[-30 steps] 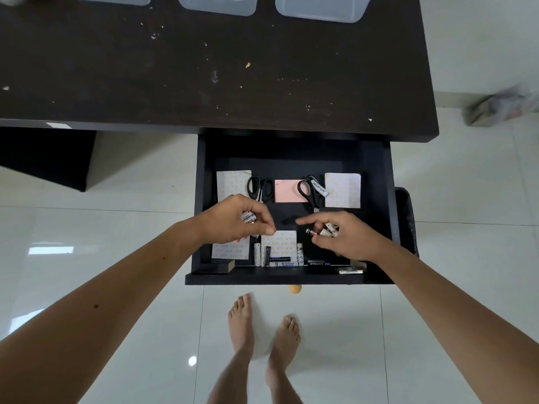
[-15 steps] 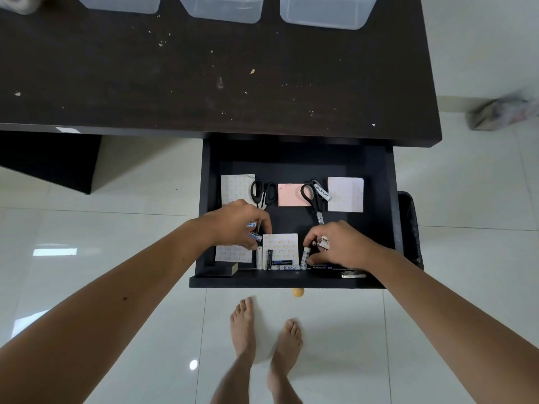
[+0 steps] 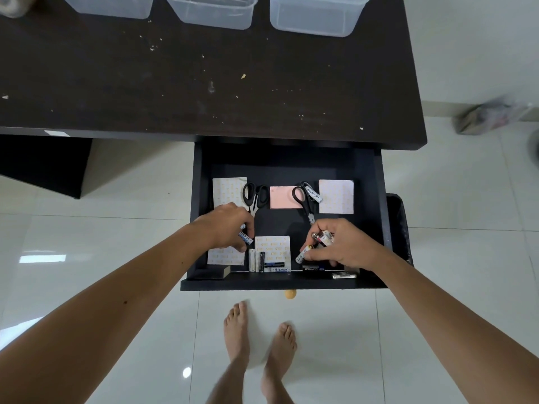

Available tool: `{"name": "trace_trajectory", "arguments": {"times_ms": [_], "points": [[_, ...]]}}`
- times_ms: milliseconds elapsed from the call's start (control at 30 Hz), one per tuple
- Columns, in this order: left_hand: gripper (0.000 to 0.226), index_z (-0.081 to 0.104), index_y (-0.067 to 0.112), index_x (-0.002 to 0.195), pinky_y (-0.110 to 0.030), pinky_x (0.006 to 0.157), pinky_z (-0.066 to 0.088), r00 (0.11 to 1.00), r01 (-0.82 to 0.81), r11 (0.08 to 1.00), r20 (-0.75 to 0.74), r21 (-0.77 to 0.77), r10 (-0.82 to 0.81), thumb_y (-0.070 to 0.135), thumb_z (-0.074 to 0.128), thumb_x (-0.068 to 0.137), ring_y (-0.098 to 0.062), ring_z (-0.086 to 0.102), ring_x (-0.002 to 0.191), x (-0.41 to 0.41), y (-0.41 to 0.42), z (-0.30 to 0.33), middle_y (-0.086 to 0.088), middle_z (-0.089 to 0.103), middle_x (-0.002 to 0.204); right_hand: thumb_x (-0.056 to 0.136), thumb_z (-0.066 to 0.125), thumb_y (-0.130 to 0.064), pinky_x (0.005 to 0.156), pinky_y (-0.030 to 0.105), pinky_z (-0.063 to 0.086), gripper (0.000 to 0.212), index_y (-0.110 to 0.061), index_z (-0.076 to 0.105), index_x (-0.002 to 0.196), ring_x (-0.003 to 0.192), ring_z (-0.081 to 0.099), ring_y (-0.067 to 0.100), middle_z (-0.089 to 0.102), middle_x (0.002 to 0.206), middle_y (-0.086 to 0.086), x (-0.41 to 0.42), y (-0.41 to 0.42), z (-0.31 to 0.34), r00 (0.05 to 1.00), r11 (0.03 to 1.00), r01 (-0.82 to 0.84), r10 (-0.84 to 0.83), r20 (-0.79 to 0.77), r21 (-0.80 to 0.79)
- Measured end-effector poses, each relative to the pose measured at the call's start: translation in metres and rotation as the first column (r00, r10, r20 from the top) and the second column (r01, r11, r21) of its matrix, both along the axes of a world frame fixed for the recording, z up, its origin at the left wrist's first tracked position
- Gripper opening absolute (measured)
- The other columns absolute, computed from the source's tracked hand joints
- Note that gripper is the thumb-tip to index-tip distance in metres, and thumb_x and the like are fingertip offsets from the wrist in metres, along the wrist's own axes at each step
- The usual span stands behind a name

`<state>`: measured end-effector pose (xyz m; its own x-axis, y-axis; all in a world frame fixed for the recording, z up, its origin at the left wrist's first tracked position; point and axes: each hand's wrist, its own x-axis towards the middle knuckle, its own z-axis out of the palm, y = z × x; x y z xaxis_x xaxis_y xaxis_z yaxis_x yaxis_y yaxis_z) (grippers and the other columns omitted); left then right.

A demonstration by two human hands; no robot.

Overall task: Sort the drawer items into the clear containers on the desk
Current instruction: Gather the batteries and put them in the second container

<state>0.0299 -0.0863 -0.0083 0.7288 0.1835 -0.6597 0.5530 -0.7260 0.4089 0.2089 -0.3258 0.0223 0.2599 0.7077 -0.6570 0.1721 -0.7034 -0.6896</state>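
Note:
The black drawer (image 3: 378, 217) stands pulled out below the dark desk (image 3: 175, 83). My left hand (image 3: 226, 225) reaches into its left side and grips a Teknox battery (image 3: 245, 238). My right hand (image 3: 341, 244) holds several batteries (image 3: 323, 237) in its palm while its fingertips pinch another battery (image 3: 302, 254). More batteries (image 3: 258, 260) lie along the drawer's front. Two black scissors (image 3: 255, 195) (image 3: 304, 196), a pink note pad (image 3: 281, 197) and patterned pads (image 3: 336, 196) (image 3: 272, 247) lie inside. Three clear containers (image 3: 213, 10) (image 3: 315, 16) (image 3: 113, 5) stand at the desk's far edge.
A black bin (image 3: 399, 228) stands right of the drawer. A small black block (image 3: 211, 272) sits in the drawer's front left corner. My bare feet (image 3: 256, 336) stand on the white tiled floor. A roll of tape (image 3: 13, 5) lies at the desk's far left.
Both hands have dipped towards the drawer's front row. My right hand has picked one more battery up with its fingertips; my left hand still grips its battery.

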Motion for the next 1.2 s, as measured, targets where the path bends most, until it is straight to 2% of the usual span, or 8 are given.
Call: {"name": "trace_trajectory", "arguments": {"times_ms": [200, 400, 567, 733, 900, 1033, 1100, 1200], "points": [[0.021, 0.071, 0.041, 0.089, -0.046, 0.094, 0.057, 0.997, -0.023, 0.998, 0.078, -0.067, 0.028, 0.037, 0.09, 0.079, -0.015, 0.062, 0.106, -0.002, -0.003, 0.008, 0.01, 0.068, 0.105, 0.084, 0.089, -0.013, 0.052, 0.02, 0.046, 0.021, -0.017, 0.078, 0.101, 0.051, 0.048, 0.012, 0.068, 0.081, -0.002, 0.001, -0.001, 0.01, 0.978, 0.984, 0.165, -0.154, -0.143, 0.069], [0.018, 0.08, 0.03, 0.089, -0.026, 0.079, 0.061, 0.913, -0.24, 0.88, 0.213, -0.409, 0.348, 0.032, 0.093, 0.078, -0.006, 0.064, 0.073, -0.004, -0.004, 0.03, -0.008, 0.072, 0.092, 0.094, 0.074, -0.005, 0.043, 0.02, 0.031, 0.008, -0.012, 0.077, 0.098, 0.046, 0.041, 0.01, 0.056, 0.068, 0.008, -0.001, 0.003, 0.009, 0.934, 0.97, 0.244, -0.239, -0.264, -0.014], [0.015, 0.076, 0.029, 0.094, -0.026, 0.09, 0.056, 0.912, -0.25, 0.879, 0.206, -0.407, 0.355, 0.034, 0.087, 0.086, -0.007, 0.07, 0.093, -0.006, -0.004, 0.035, 0.009, 0.074, 0.097, 0.093, 0.065, 0.0, 0.038, 0.018, 0.022, 0.014, -0.007, 0.069, 0.083, 0.048, 0.049, 0.015, 0.053, 0.073, 0.015, -0.005, 0.01, 0.005, 0.903, 0.957, 0.271, -0.289, -0.319, -0.1], [0.018, 0.068, 0.027, 0.106, -0.031, 0.093, 0.057, 0.939, -0.193, 0.886, 0.182, -0.422, 0.291, 0.037, 0.078, 0.095, -0.009, 0.071, 0.097, -0.01, -0.014, 0.032, 0.009, 0.071, 0.094, 0.092, 0.065, 0.004, 0.037, 0.019, 0.025, 0.021, -0.009, 0.064, 0.076, 0.055, 0.061, 0.018, 0.06, 0.084, 0.02, -0.005, 0.012, 0.004, 0.907, 0.966, 0.231, -0.256, -0.335, -0.115], [0.019, 0.068, 0.033, 0.119, -0.02, 0.094, 0.05, 0.936, -0.135, 0.882, 0.234, -0.452, 0.263, 0.038, 0.069, 0.101, -0.004, 0.069, 0.101, -0.013, -0.018, 0.027, 0.01, 0.068, 0.096, 0.091, 0.064, 0.007, 0.035, 0.021, 0.028, 0.02, -0.008, 0.06, 0.079, 0.075, 0.076, 0.034, 0.067, 0.083, 0.023, -0.009, 0.012, 0.005, 0.92, 0.976, 0.197, -0.216, -0.327, -0.091], [0.01, 0.067, 0.024, 0.102, -0.02, 0.069, 0.055, 0.93, -0.115, 0.869, 0.255, -0.48, 0.264, 0.023, 0.076, 0.098, -0.007, 0.068, 0.074, -0.014, -0.017, 0.025, 0.008, 0.067, 0.096, 0.085, 0.069, 0.004, 0.038, 0.018, 0.025, 0.02, -0.013, 0.064, 0.077, 0.054, 0.064, 0.024, 0.069, 0.092, 0.026, -0.011, 0.016, 0.0, 0.949, 0.989, 0.124, -0.142, -0.283, -0.08], [0.019, 0.062, 0.022, 0.089, -0.016, 0.073, 0.048, 0.939, -0.059, 0.9, 0.282, -0.432, 0.197, 0.015, 0.079, 0.094, -0.004, 0.063, 0.076, -0.016, -0.016, 0.019, 0.013, 0.064, 0.088, 0.085, 0.075, 0.0, 0.039, 0.019, 0.026, 0.018, -0.013, 0.064, 0.081, 0.053, 0.059, 0.019, 0.067, 0.079, 0.026, -0.015, 0.019, 0.0, 0.957, 0.994, 0.045, -0.071, -0.281, -0.099], [0.031, 0.059, 0.026, 0.077, -0.025, 0.08, 0.049, 0.956, -0.032, 0.916, 0.254, -0.399, 0.144, 0.021, 0.089, 0.085, -0.002, 0.057, 0.081, -0.014, -0.015, 0.013, 0.015, 0.062, 0.081, 0.083, 0.09, -0.017, 0.044, 0.021, 0.032, 0.023, -0.012, 0.068, 0.089, 0.054, 0.056, 0.014, 0.07, 0.074, 0.009, -0.022, 0.024, -0.001, 0.967, 0.99, -0.078, 0.046, -0.249, -0.12]]}}
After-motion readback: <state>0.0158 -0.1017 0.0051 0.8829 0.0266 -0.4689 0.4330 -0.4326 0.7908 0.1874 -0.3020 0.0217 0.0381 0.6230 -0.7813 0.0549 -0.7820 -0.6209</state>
